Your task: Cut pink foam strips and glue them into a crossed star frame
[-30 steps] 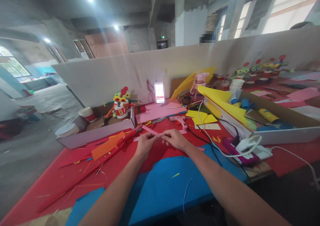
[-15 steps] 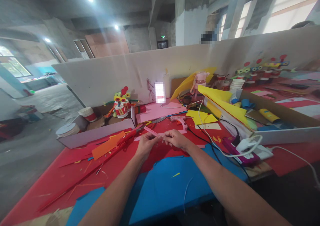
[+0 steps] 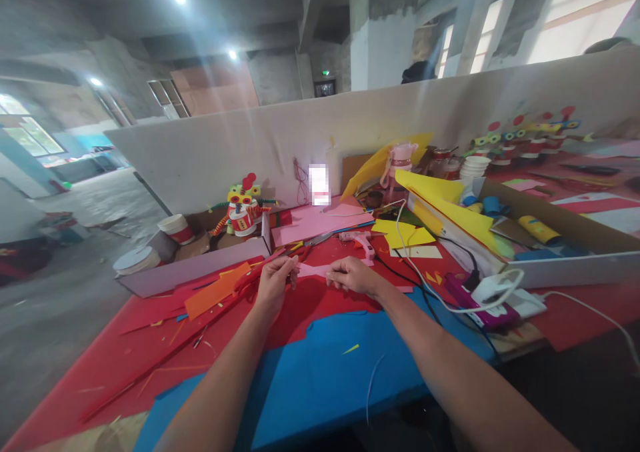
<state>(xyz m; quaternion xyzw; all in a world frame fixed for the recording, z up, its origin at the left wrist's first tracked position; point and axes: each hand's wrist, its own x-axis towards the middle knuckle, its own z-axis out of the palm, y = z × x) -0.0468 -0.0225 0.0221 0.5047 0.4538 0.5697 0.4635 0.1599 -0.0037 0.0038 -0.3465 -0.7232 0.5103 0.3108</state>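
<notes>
A narrow pink paper strip spans the gap between my two hands over the red paper. My left hand is closed, thumb and fingers pinching the strip's left end. On the other side my right hand pinches the right end with bent fingers. Part of the strip is hidden behind the fingertips. Just beyond the right hand lies a pink glue gun, and scissors rest beside it. Blue paper lies under my forearms.
A box holding a cup-bodied robot figure stands at left. At right are a second box, a purple power strip and a white cable. Orange paper and yellow sheets lie around. A white partition runs behind.
My hands have moved apart, mainly the left one going left. The pink strip, earlier angled upward past the left fingertips, now shows between the hands.
</notes>
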